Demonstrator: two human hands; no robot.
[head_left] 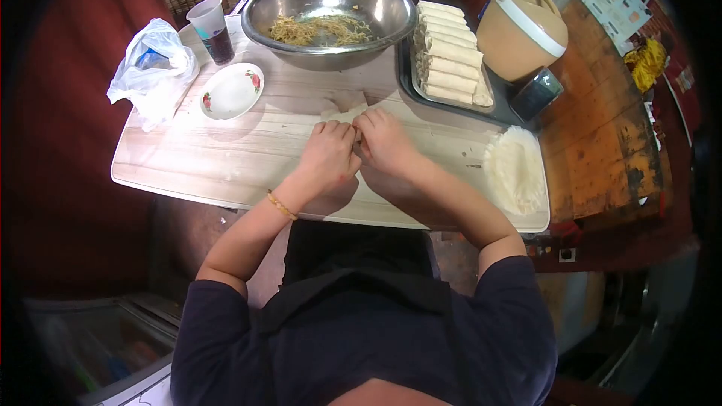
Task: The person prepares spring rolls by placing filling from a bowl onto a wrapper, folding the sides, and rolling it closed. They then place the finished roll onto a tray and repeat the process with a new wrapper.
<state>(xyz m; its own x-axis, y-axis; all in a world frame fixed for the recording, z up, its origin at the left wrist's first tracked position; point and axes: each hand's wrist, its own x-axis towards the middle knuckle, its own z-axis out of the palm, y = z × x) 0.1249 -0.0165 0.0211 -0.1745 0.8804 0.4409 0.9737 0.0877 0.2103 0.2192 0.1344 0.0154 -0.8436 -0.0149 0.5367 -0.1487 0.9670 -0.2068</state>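
Both hands work close together near the middle of the table (226,158): the left hand (329,156) and the right hand (385,144) have their fingers curled down on a thin wrapper (342,110), whose pale edge shows just beyond the knuckles. It seems the rolling step is in hand (the filling itself is hidden under the fingers). To continue, the roll would need even pressure from both hands, so that the wrapper does not tear. At the far edge stands a metal bowl (329,19) with noodles, beside it a tray (406,79) of finished rolls (450,56). A stack of wrappers (517,169) lies at the right edge.
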